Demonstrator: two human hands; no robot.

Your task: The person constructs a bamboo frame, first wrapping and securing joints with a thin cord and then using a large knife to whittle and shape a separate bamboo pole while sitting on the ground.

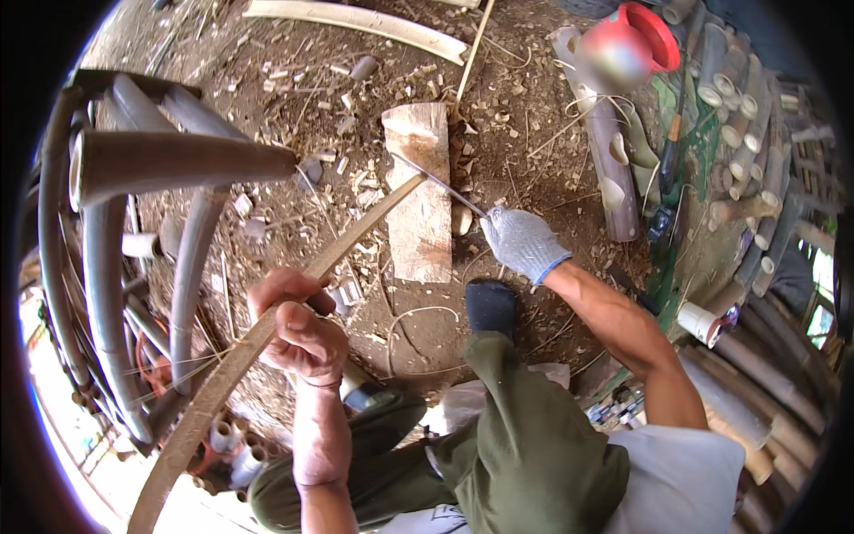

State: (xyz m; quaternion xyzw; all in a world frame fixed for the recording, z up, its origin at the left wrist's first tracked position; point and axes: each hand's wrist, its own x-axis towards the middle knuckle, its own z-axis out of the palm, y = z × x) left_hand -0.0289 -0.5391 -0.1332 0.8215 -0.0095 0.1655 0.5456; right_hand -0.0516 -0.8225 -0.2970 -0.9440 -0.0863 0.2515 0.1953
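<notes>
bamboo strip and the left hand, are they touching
Touching. The head view shows the bare left hand with its fingers wrapped around the long bamboo strip, no gap between them.

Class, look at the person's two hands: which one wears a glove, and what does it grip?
The right hand wears a white knitted glove and grips a thin metal blade. The bare left hand holds the long bamboo strip.

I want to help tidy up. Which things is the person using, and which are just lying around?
In use: long curved bamboo strip in bare left hand; thin metal blade in gloved right hand; pale wooden chopping block.

Lying about: red plastic funnel; grey bamboo poles; cut bamboo tubes.
</notes>
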